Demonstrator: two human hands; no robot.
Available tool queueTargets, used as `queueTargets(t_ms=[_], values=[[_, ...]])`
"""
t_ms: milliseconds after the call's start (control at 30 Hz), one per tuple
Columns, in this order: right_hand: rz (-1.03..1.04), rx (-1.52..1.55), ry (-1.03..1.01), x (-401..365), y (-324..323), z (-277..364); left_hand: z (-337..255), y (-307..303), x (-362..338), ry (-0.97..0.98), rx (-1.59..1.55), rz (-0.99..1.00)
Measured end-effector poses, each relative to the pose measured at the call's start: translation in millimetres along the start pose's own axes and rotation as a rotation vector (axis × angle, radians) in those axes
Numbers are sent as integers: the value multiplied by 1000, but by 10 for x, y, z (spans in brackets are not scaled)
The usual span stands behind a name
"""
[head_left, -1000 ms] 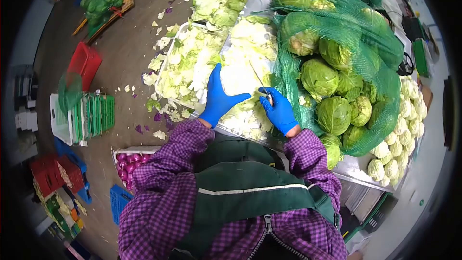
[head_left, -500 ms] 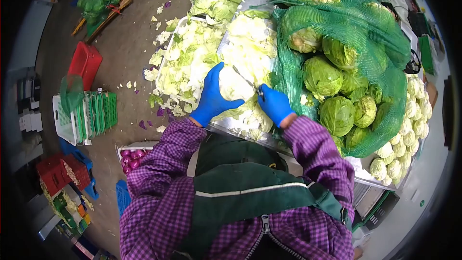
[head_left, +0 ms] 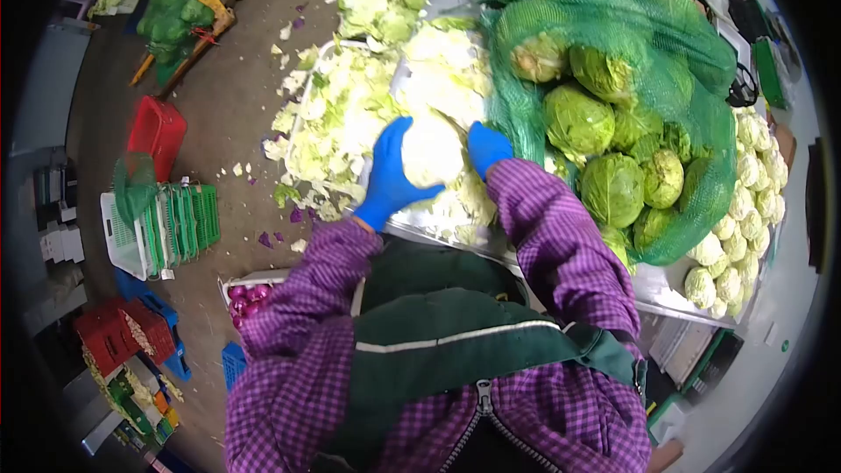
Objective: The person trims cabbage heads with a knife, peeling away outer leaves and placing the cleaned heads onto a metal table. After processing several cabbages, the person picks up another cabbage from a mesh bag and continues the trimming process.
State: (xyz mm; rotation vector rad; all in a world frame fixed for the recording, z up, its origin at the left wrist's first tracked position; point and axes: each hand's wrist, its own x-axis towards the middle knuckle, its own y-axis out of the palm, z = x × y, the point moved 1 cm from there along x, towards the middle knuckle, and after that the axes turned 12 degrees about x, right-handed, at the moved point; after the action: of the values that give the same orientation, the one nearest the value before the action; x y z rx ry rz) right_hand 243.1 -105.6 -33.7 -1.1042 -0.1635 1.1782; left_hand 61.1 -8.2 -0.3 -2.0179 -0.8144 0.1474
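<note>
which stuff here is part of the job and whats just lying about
Seemingly part of the job:
left hand, spread beside the pale cabbage
right hand, on the cabbage's other side
loose leaves
whole cabbages by the green net

Apparently just lying about:
red tub
green crates
purple vegetables

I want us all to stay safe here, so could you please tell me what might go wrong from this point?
The pale cabbage between the left hand and the right hand sits among loose leaves, so it might slide or turn. If the right hand holds a blade, which I cannot make out clearly, a slip could reach the left fingers. Scraps on the floor could make footing slippery.
</note>
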Motion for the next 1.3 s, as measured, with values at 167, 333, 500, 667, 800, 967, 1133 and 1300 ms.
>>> queueTargets(t_ms=[167, 333, 500, 667, 800, 967, 1133, 1300], values=[[-7, 120, -18, -88, -388, 12, 250, -96, -296, -252, -659, -41], [-232, 323, -176, 1, -65, -75, 373, -467, -511, -362, -846, -113], [-236, 372, -130, 447, 369, 395, 520, -450, -777, -600, -1580, -242], [72, 963, -97, 691, 365, 968, 531, -620, -670, -592, -1806, -359], [501, 1517, 0, 76, -167, 1315, 775, -947, -299, -472, -1450, -499], [370, 1309, -238, -187, -251, 1430, 501, -1195, -242, -283, -1180, -374], [188, 808, -406, -377, -542, 1407, 301, -1176, -172, -457, -1203, -206], [2, 427, -595, -611, -660, 1352, 215, -1065, -110, -462, -983, -187]])
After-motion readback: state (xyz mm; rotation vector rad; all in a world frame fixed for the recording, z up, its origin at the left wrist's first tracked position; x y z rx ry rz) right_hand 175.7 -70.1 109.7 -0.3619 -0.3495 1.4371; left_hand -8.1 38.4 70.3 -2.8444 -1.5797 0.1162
